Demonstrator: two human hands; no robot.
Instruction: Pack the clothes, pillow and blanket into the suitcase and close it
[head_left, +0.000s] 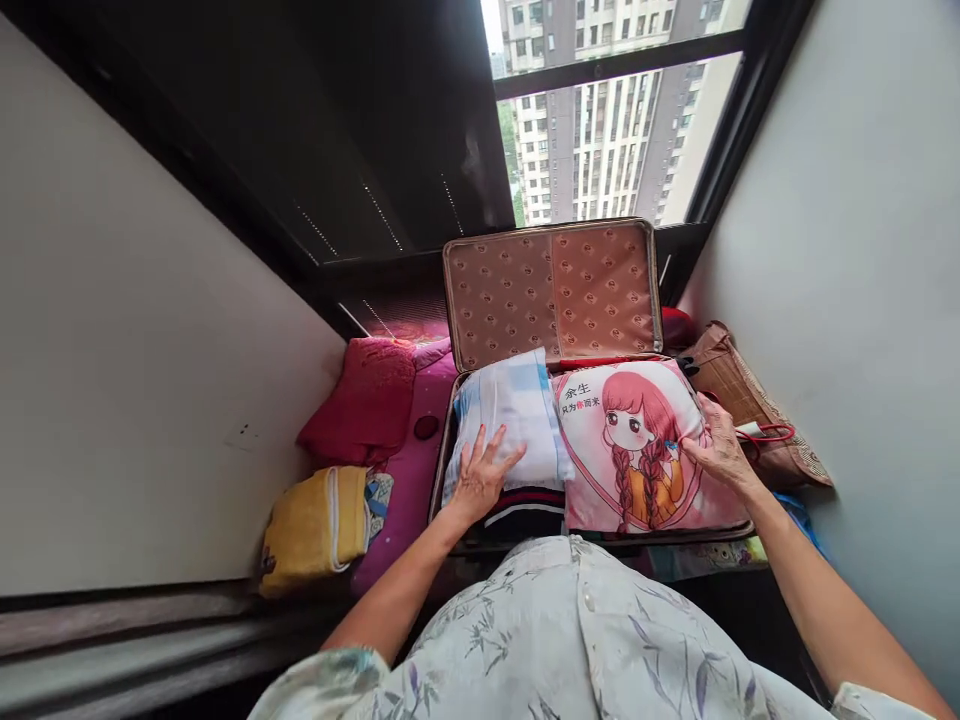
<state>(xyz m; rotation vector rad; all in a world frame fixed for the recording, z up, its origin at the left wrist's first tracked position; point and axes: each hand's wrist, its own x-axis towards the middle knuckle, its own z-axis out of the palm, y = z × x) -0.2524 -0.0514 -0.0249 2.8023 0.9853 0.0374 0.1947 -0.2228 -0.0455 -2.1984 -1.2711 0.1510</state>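
An open suitcase [555,300] lies in front of me, its patterned lid leaning up against the window. My left hand [480,475] rests with spread fingers on a folded white and light-blue cloth [510,400] in the left half. Dark folded fabric with a red stripe [529,505] shows below that cloth. The right half holds a pink pillow [585,490] printed with a cartoon girl with braids. My right hand [720,450] lies on the pillow's right edge, thumb and fingers apart.
To the left are a dark red folded blanket [360,395] and a yellow folded towel [311,530] beside a purple cover [420,470]. On the right a brown bag [731,385] and a red cord [776,432] lie by the wall. Walls close in on both sides.
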